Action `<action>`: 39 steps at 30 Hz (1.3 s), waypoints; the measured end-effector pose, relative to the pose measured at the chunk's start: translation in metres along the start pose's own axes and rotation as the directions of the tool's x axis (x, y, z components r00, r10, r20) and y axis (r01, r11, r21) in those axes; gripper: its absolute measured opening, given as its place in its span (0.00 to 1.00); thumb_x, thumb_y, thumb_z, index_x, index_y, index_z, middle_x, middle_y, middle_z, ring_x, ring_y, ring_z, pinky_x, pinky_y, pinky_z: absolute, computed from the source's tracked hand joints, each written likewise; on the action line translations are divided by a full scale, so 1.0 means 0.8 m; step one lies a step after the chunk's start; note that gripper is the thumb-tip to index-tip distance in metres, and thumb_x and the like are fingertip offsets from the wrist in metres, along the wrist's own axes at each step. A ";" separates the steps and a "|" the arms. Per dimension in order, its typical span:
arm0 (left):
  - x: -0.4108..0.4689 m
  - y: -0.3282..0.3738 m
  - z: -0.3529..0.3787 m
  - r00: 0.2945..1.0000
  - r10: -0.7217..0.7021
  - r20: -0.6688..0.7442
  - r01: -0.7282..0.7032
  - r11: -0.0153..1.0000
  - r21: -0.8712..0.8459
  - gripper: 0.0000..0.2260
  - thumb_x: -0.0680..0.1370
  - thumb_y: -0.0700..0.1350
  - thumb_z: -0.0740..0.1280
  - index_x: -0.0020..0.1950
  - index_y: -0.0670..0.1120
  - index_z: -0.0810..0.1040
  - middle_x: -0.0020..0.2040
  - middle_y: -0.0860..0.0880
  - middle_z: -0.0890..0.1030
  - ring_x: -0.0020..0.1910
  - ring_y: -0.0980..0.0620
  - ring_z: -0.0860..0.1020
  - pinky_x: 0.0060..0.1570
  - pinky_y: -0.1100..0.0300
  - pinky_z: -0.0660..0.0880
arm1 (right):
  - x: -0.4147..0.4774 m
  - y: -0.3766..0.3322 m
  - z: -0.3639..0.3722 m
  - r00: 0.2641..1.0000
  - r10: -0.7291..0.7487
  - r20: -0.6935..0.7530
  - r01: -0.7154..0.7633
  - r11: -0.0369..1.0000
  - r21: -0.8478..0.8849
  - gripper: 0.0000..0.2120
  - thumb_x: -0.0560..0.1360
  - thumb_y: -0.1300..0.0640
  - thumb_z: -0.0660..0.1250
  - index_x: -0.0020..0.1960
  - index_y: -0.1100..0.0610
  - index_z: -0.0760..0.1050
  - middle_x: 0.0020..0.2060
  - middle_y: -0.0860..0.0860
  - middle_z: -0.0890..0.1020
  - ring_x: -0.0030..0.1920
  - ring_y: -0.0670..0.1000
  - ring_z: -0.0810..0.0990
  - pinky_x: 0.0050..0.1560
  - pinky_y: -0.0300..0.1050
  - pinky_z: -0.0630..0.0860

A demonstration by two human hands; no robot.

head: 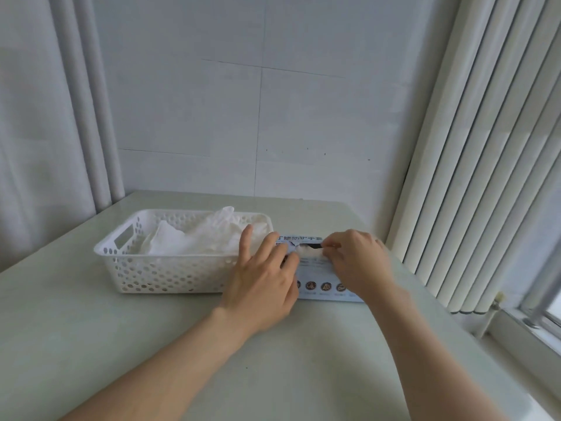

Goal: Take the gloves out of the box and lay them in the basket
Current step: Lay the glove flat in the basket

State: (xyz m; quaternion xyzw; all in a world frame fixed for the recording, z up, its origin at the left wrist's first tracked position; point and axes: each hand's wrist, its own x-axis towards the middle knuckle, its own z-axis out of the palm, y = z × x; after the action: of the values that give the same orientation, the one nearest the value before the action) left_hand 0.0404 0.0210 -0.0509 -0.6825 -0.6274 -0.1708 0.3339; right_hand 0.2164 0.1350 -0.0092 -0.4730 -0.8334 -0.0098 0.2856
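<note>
A light blue glove box (318, 278) lies flat on the table, right of a white perforated basket (158, 271). Several white gloves (200, 238) are piled in the basket. My left hand (264, 278) presses on the box's left end with straight fingers spread, its fingertips reaching toward the basket rim. My right hand (355, 262) is curled over the slot in the box top and pinches a white glove (309, 253) that bulges out of the opening. Most of the box is covered by both hands.
The pale table (91, 344) meets a white wall at the back. Vertical blinds (485, 177) and a window sill (531, 329) run along the right side. Grey curtains (45, 132) hang at the left.
</note>
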 end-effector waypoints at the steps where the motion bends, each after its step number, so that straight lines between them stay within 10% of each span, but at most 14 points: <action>1: 0.000 0.002 0.001 1.000 0.000 -0.004 0.000 1.000 0.002 0.18 0.79 0.52 0.61 0.63 0.45 0.81 0.57 0.47 0.82 0.68 0.41 0.75 0.75 0.30 0.56 | 0.001 -0.001 0.001 1.000 -0.004 -0.006 0.004 0.999 -0.032 0.09 0.83 0.54 0.65 0.55 0.46 0.85 0.50 0.47 0.85 0.52 0.54 0.82 0.53 0.48 0.65; 11: -0.002 0.005 0.002 0.999 -0.007 0.036 0.006 1.000 0.008 0.18 0.80 0.53 0.61 0.66 0.50 0.79 0.57 0.48 0.82 0.69 0.39 0.74 0.73 0.32 0.57 | 0.003 0.006 0.018 0.945 -0.078 -0.318 0.034 0.990 -0.140 0.08 0.82 0.61 0.66 0.54 0.54 0.83 0.49 0.52 0.83 0.51 0.59 0.77 0.56 0.52 0.62; 22: -0.002 0.003 0.001 0.998 -0.010 0.068 0.011 1.000 -0.021 0.19 0.80 0.54 0.60 0.68 0.52 0.78 0.60 0.48 0.82 0.73 0.40 0.71 0.69 0.36 0.62 | 0.005 -0.020 0.022 0.802 0.129 -0.584 0.079 0.945 0.318 0.16 0.86 0.51 0.63 0.41 0.55 0.75 0.41 0.48 0.76 0.44 0.54 0.71 0.48 0.51 0.65; 28: -0.002 0.007 -0.001 0.999 -0.027 0.022 0.028 0.999 -0.044 0.17 0.79 0.53 0.63 0.65 0.47 0.76 0.56 0.49 0.84 0.72 0.41 0.73 0.67 0.37 0.64 | 0.003 -0.015 0.013 0.949 0.179 -0.258 -0.072 0.924 0.376 0.14 0.78 0.45 0.69 0.39 0.52 0.76 0.37 0.43 0.81 0.43 0.49 0.78 0.58 0.54 0.73; 32: -0.003 0.007 0.001 1.000 -0.022 0.014 0.022 0.999 -0.032 0.19 0.80 0.54 0.63 0.67 0.46 0.75 0.57 0.48 0.83 0.72 0.40 0.73 0.67 0.37 0.65 | -0.003 -0.012 -0.001 0.981 0.181 -0.071 -0.146 0.928 0.342 0.09 0.73 0.49 0.68 0.53 0.45 0.78 0.34 0.45 0.83 0.49 0.47 0.79 0.57 0.47 0.60; 39: -0.002 0.009 0.003 0.998 -0.027 0.057 0.028 1.000 -0.003 0.24 0.80 0.54 0.64 0.75 0.51 0.71 0.61 0.47 0.80 0.73 0.38 0.70 0.68 0.34 0.63 | -0.003 -0.016 -0.005 0.974 0.211 -0.078 -0.182 0.943 0.281 0.10 0.79 0.51 0.66 0.46 0.44 0.85 0.37 0.43 0.84 0.49 0.50 0.77 0.53 0.48 0.58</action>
State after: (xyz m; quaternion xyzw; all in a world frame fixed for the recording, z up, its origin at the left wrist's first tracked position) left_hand 0.0469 0.0215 -0.0559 -0.6790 -0.6456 -0.1572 0.3122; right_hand 0.2091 0.1249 -0.0038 -0.5089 -0.7590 0.1078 0.3916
